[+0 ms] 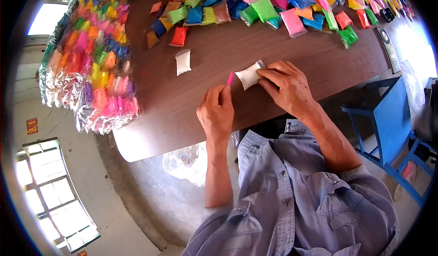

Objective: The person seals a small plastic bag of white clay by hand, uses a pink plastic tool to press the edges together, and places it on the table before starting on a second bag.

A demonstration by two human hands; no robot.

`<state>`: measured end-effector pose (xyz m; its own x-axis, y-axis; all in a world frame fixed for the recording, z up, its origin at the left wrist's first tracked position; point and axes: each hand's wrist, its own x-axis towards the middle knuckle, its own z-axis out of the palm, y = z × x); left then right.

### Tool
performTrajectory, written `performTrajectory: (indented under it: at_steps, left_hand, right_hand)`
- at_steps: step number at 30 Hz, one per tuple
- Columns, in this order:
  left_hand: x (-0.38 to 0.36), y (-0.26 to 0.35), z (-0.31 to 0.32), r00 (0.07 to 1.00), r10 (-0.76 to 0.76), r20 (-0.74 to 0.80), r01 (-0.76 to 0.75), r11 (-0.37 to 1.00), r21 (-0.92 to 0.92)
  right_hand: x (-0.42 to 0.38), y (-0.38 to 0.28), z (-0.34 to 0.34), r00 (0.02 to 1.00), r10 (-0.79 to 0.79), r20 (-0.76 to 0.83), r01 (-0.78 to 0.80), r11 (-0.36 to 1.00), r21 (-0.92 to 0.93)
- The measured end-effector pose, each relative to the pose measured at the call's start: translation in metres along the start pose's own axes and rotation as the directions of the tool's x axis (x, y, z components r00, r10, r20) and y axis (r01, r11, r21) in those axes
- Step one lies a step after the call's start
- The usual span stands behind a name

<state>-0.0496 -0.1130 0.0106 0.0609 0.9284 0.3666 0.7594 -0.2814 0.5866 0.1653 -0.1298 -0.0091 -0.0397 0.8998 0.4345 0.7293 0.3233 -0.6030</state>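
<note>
My left hand [216, 112] is closed in a pinch around a small, slim pink pointed piece [230, 79], which sticks up past the fingertips. I cannot tell what kind of thing it is. Thumb and fingers of my right hand [290, 88] grip the right end of a white packet [249, 76], a small pillow-shaped clear bag with white filling. The pink tip points up close to the packet's left edge. Farther left, a second white packet [183, 63] lies by itself on the brown table [169, 100].
Many colourful packets [264, 9] are heaped along the far side of the table. Long clear bags of coloured packets [100, 73] hang over its left end. A power strip [388, 50] lies at the right edge, near a blue stool [388, 119].
</note>
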Motion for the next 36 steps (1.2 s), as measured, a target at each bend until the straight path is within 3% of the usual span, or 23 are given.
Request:
performTrajectory:
  at_steps: [7, 14, 16, 18, 22, 24, 36]
  left_hand:
    - [-0.006, 0.017, 0.01, 0.992, 0.125, 0.022, -0.123, 0.991, -0.05]
    - [0.002, -0.005, -0.002, 1.0, 0.024, 0.003, -0.025, 0.997, 0.071]
    - [0.0, 0.004, -0.005, 1.0, -0.003, 0.008, 0.003, 0.999, 0.032]
    - [-0.004, 0.012, -0.005, 0.995, 0.093, -0.028, -0.094, 0.995, -0.034]
    - [-0.014, 0.026, 0.005, 0.995, 0.096, -0.016, -0.097, 0.991, -0.088]
    - [-0.018, 0.026, 0.015, 0.989, 0.144, -0.018, -0.145, 0.987, -0.063]
    - [-0.013, 0.01, 0.022, 0.967, 0.25, -0.054, -0.233, 0.949, 0.213]
  right_hand:
    - [0.0, -0.002, 0.0, 1.0, 0.022, -0.005, -0.022, 1.0, -0.006]
    - [0.0, -0.001, -0.001, 1.0, 0.013, 0.005, -0.013, 1.0, -0.003]
    - [-0.001, -0.004, -0.002, 1.0, 0.01, -0.008, -0.009, 1.0, 0.005]
    - [0.001, -0.006, -0.008, 1.0, -0.004, 0.026, 0.004, 1.0, 0.006]
    - [0.007, -0.002, -0.011, 0.994, -0.072, 0.078, 0.072, 0.997, 0.008]
    - [0.012, 0.001, -0.012, 0.982, -0.084, 0.168, 0.077, 0.996, 0.044]
    - [0.013, 0.004, -0.005, 0.991, -0.094, 0.09, 0.09, 0.995, 0.05]
